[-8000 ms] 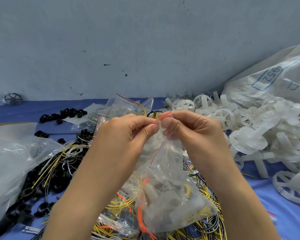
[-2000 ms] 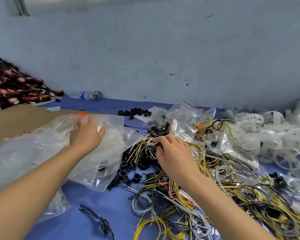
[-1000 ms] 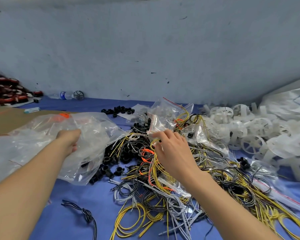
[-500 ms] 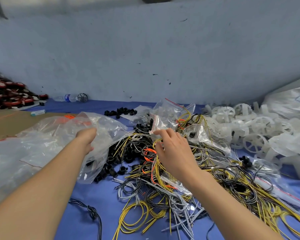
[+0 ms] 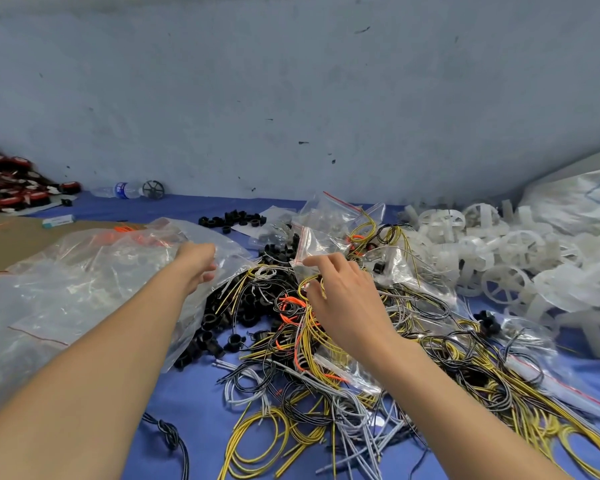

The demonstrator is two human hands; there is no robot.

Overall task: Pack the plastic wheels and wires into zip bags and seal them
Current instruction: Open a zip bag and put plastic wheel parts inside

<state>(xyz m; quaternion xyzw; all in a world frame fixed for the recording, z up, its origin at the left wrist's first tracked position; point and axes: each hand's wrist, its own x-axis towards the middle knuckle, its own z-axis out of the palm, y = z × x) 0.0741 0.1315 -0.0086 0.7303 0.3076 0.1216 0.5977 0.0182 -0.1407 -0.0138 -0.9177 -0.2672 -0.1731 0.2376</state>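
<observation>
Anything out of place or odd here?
Yes. A water bottle lies on its side against the back wall beside a lone dark wheel, away from the white wheels. One knotted wire bundle lies apart from the wire heap. Some black rings lie partly under the large clear bag the left hand grips.

Not much of the person in shot, just two arms. Left forearm (image 5: 84, 393) and right forearm (image 5: 447, 403) are bare from the bottom edge of the frame right up to the wrists. Left hand (image 5: 196, 263) and right hand (image 5: 340, 292) are bare too. Fingers (image 5: 321, 260) look slim; the nails are too small to make out.
</observation>
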